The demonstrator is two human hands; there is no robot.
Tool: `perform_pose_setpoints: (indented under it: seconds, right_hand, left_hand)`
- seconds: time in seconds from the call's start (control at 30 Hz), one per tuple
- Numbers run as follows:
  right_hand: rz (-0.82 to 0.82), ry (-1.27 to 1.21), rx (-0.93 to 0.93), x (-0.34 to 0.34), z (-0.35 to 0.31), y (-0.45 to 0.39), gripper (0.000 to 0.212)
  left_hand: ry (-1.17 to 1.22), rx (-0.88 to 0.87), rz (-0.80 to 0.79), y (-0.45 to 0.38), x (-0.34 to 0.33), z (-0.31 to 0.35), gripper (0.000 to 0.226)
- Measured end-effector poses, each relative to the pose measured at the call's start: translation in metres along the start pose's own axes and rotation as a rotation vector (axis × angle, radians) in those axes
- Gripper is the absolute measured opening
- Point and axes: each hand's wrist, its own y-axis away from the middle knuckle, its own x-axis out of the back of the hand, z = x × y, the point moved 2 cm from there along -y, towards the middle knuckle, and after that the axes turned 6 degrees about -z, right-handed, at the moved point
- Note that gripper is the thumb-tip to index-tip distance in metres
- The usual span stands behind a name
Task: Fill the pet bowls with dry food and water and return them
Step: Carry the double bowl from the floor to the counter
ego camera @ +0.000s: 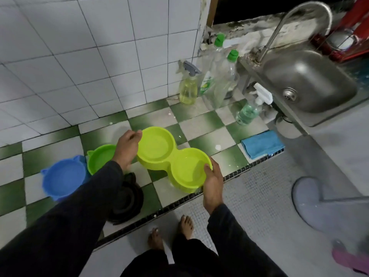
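A lime-green double pet bowl [171, 156] is held over the green-and-white checked floor, both wells empty of food. My left hand [126, 148] grips its far-left rim and my right hand [212, 182] grips its near-right rim. On the floor to the left sit a green single bowl [99, 157] and a blue single bowl [63, 177], both empty. A black bowl [127, 204] lies on the floor below my left forearm, partly hidden by it.
A steel sink [307, 80] with a curved tap [295, 23] stands at the right. Spray bottles [188, 86] and clear green-capped bottles [221, 76] stand by the wall. A blue cloth [261, 143] lies near a floor drain grate [179, 202]. My bare feet [171, 230] are below.
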Motion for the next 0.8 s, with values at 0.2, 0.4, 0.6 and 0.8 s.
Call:
perform_pose_setpoints:
  seconds: [0.2,0.4,0.6,0.8]
  right_hand:
    - [0.013,0.126,-0.065,-0.001,0.013,-0.009,0.028]
    - [0.026,0.219,-0.085,-0.002,0.039,-0.014,0.027]
    - [0.078,0.269,-0.098,0.005,0.049,-0.017,0.028]
    - [0.096,0.337,-0.114,0.008,0.054,-0.022,0.028]
  left_hand:
    - [0.035,0.089,-0.125,-0.033,-0.008,-0.011,0.043]
    - [-0.077,0.088,-0.056,-0.046,-0.020,-0.011,0.019]
    - [-0.101,0.078,-0.113,-0.055,-0.029,-0.015,0.025]
    - [-0.034,0.133,-0.196,-0.056,-0.039,-0.021,0.037]
